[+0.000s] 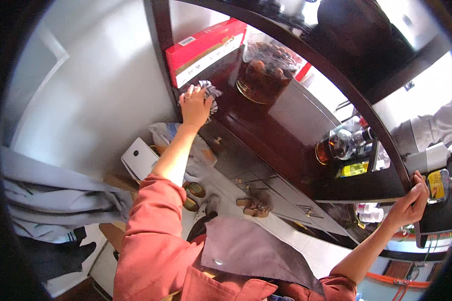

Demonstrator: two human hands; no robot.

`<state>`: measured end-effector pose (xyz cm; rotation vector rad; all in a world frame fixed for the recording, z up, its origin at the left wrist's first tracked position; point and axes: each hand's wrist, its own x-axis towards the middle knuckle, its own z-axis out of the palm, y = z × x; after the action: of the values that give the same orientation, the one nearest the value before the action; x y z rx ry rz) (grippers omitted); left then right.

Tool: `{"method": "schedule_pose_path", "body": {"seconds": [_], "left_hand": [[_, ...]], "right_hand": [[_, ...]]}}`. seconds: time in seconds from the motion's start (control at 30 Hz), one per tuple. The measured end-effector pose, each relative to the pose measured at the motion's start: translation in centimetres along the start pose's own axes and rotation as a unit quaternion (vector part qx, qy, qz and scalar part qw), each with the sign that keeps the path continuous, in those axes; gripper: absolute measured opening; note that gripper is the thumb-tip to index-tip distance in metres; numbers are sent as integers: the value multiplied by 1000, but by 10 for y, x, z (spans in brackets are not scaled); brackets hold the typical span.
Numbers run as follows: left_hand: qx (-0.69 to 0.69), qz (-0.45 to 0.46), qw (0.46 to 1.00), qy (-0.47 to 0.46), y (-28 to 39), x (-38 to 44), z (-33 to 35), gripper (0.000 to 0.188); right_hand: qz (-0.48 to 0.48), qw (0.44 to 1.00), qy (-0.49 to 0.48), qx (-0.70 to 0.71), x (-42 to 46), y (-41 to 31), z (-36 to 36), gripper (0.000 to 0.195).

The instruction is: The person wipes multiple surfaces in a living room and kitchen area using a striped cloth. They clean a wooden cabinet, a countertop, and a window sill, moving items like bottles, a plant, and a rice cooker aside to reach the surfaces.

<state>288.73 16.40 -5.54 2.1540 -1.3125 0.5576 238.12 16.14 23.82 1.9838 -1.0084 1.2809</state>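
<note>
My left hand [196, 105] presses a crumpled striped cloth [212, 92] onto the near edge of a dark wooden cabinet top [263, 128]. Just beyond it stands a red, gold and white box [207, 50]. To the right of the box is a large glass jar [265, 73] of dark liquid with round fruit-like pieces and plastic wrap over its mouth. At the far right my right hand [412, 203] grips the edge of a dark wooden shelf [406, 180], close to a flat glass bottle with a yellow label [438, 185].
Glass bottles [342, 145] and a yellow pack [355, 169] stand on the cabinet's right side. A curved dark frame [346, 86] arches above. Below are a white box [139, 158], a plastic bag [199, 150] and slippers [254, 208] on the floor.
</note>
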Motion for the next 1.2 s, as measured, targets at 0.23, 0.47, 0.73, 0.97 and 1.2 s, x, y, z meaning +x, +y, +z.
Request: {"method": "schedule_pose_path", "body": {"seconds": [0.23, 0.47, 0.73, 0.97, 1.2], "left_hand": [[-94, 43, 994, 23, 59, -65, -12, 38], [-165, 116, 979, -15, 206, -148, -38, 40], [-142, 161, 976, -38, 284, -192, -52, 39], [-244, 182, 950, -75, 342, -232, -58, 36], [-619, -165, 660, -393, 396, -317, -144, 39]], "right_hand": [[-16, 1000, 7, 16, 1, 4, -2, 21], [-51, 997, -21, 49, -2, 4, -11, 17], [45, 989, -60, 127, -120, 21, -113, 14], [355, 891, -250, 131, -320, 22, -201, 13], [682, 507, -86, 520, -355, -1, -166, 45]]}}
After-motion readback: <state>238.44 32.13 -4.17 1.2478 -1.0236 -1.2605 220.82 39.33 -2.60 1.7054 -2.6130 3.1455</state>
